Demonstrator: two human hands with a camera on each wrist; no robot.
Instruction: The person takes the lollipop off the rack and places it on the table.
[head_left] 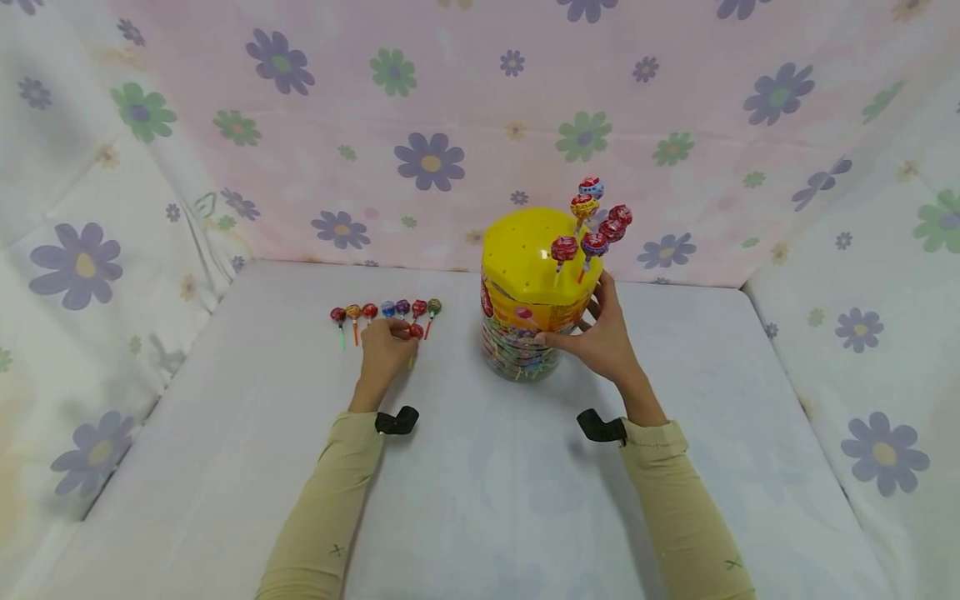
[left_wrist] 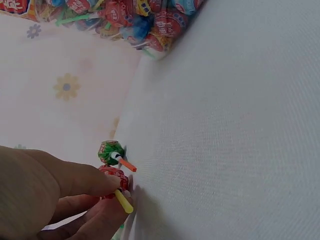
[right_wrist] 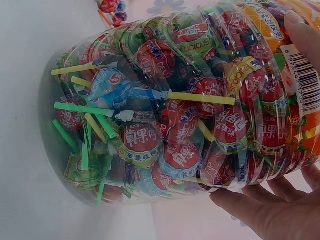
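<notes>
Left hand (head_left: 386, 354): my thumb and fingers pinch one red lollipop (left_wrist: 112, 175) by its wrapped head, yellow stick pointing back toward me.
Beside my fingers: a green-wrapped lollipop (head_left: 434, 307), at the right end of a row of lollipops (head_left: 370, 310) on the white surface (head_left: 480, 500).
Right hand (head_left: 606, 342): wrapped around the jar's side, thumb on the near face, fingers behind.
Jar (head_left: 517, 346): full of lollipops, standing on the surface to the right of the row.
Yellow lid (head_left: 525, 254): on the jar, with a cluster of lollipops (head_left: 595, 243) standing heads up at its right side.
Step, I judge: handling a single lollipop at the row while I steady the jar; whether I am lifting it or laying it down, I cannot tell.
Next move calls for: a light pinch, clear of the neighbours, and a firm jar.
</notes>
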